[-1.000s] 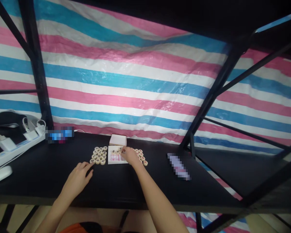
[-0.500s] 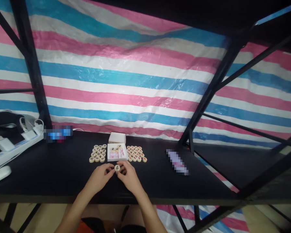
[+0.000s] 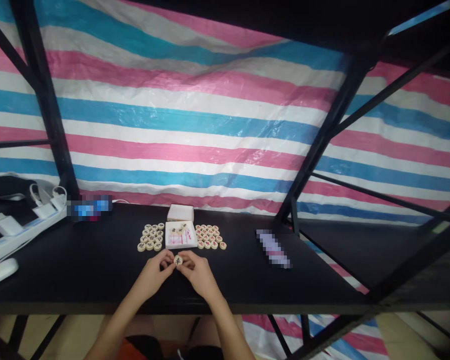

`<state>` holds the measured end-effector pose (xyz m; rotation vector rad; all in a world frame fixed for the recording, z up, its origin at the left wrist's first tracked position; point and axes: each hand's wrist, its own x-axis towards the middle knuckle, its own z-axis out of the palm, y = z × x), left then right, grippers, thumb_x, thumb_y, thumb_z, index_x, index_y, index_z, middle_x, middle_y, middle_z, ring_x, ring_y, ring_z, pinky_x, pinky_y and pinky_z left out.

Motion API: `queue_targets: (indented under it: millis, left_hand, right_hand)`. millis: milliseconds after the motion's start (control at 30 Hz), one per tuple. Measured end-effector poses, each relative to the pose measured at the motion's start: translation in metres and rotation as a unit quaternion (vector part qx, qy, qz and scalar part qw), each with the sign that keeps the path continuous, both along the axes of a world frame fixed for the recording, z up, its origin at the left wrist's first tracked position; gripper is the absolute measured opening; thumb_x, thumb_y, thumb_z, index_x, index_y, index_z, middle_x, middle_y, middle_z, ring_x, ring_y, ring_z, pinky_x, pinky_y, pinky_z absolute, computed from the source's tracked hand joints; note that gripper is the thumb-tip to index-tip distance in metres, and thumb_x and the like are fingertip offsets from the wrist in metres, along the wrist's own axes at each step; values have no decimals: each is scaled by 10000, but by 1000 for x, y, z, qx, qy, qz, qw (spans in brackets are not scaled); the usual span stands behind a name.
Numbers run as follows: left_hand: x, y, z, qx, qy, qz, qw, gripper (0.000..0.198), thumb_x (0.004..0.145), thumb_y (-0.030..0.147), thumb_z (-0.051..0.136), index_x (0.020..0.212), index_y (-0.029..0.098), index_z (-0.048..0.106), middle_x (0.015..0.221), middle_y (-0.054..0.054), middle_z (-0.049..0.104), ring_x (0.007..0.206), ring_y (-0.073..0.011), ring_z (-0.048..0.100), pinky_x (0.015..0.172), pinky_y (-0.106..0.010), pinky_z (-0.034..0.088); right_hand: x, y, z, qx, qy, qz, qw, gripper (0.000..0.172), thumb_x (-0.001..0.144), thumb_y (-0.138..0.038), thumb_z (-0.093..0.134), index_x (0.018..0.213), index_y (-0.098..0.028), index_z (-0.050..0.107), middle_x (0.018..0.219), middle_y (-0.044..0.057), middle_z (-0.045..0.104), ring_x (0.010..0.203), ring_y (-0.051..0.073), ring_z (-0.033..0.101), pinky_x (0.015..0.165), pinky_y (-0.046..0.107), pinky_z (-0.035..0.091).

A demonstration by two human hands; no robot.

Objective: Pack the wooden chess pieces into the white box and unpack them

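Between my fingertips is a round, pale Chinese chess piece (image 3: 178,260) with a black character facing me. My left hand (image 3: 156,270) pinches it from the left and my right hand (image 3: 196,270) from the right, close above the near part of the table. Just beyond my hands lies an open white box (image 3: 181,245), with a few black-marked pieces in it. Rows of black-marked pieces (image 3: 150,239) lie left of the box. Rows of red-marked pieces (image 3: 211,237) lie to its right.
A white box lid (image 3: 180,213) sits behind the open box on the black table (image 3: 97,270). At far left are a power strip with chargers (image 3: 26,230) and a white mouse-like object (image 3: 0,272). A blurred-out flat object (image 3: 273,248) lies right. Black metal posts (image 3: 315,150) frame the table.
The held piece has shifted slightly left and tilted a little between my fingers. My right hand has edged left with it. The pieces and box on the table stay put.
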<state>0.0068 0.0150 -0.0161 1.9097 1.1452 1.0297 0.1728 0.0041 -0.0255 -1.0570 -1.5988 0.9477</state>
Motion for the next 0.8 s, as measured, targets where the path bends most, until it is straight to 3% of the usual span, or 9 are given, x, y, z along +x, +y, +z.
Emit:
queue_targets:
  millis: [200,467,633,800]
  left_hand:
    - [-2,1,0,-34,-26,-11,999,290,779,290,534,1029,169,615,825,-39,707,735,-182,631,689,-268,470]
    - [1,-3,6,-42,-43,-21,998,158,761,304,564,850,177,594,763,-21,679,670,-157,608,548,-214,402]
    - [0,-4,7,-41,-34,-10,999,194,765,340,557,861,177,601,749,-16,659,650,-151,586,533,-208,387]
    - [-1,-4,6,-31,-31,-14,999,175,782,315,530,876,186,602,787,-14,648,661,-144,575,543,-202,387]
  right_hand:
    - [0,-5,6,-2,4,12,1000,270,793,-256,601,1059,-216,614,883,30,717,729,182,674,714,304,525]
    - [1,-7,9,78,-105,-11,991,252,813,-159,522,1023,-223,647,918,21,674,764,156,615,696,253,481]
    - [0,-9,11,84,-122,-17,989,250,832,-190,520,1050,-221,640,900,19,666,734,146,595,671,240,465]
    - [-1,-9,12,98,-131,-26,986,180,834,-217,524,951,-215,662,885,25,627,752,141,578,650,225,450]
